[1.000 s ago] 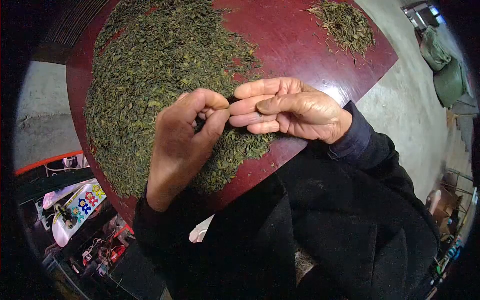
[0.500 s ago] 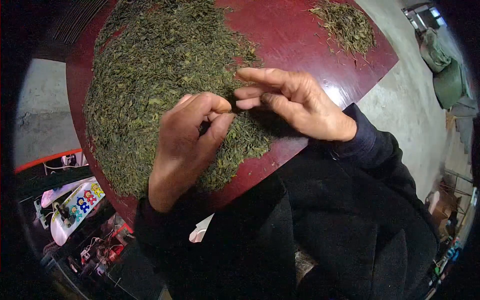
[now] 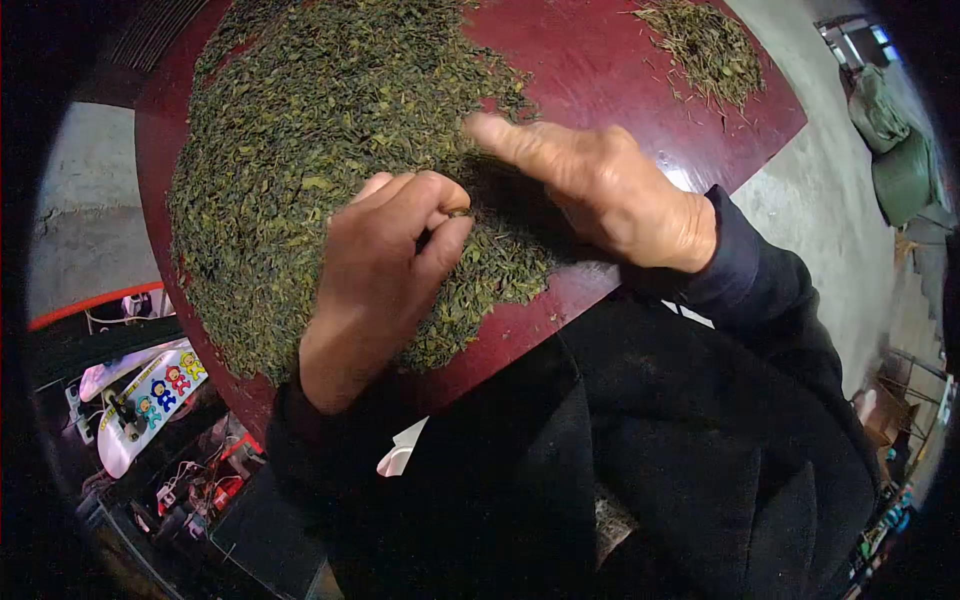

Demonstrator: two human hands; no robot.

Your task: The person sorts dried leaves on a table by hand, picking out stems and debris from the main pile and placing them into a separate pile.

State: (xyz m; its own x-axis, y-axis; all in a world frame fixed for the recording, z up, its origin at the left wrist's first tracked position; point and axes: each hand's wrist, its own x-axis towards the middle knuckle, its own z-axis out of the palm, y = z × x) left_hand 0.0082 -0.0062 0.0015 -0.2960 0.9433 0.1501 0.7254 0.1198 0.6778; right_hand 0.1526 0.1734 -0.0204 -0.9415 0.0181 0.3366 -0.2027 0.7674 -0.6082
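A wide heap of dried green leaves (image 3: 290, 170), looking like loose tea, covers much of the red tabletop (image 3: 560, 50). Over its near part is my left hand (image 3: 385, 260), closed, with thumb and forefinger pinching a small dark leaf (image 3: 459, 212). To the right, my right hand (image 3: 600, 185) hovers above the heap's edge, back of the hand up. Its forefinger is stretched toward the leaves, while its thumb and other fingers are mostly hidden beneath. Nothing shows in it.
A smaller pile of yellowish stalks and leaves (image 3: 705, 50) lies at the table's far right corner. On the left below the table stands a white skateboard (image 3: 150, 410) with cartoon figures, beside cluttered gear. Green sacks (image 3: 900, 170) rest on the concrete floor at right.
My right hand has turned palm down; its fingers, spread before, are now mostly out of sight except the forefinger. My left hand keeps its pinch, and the leaf now shows.
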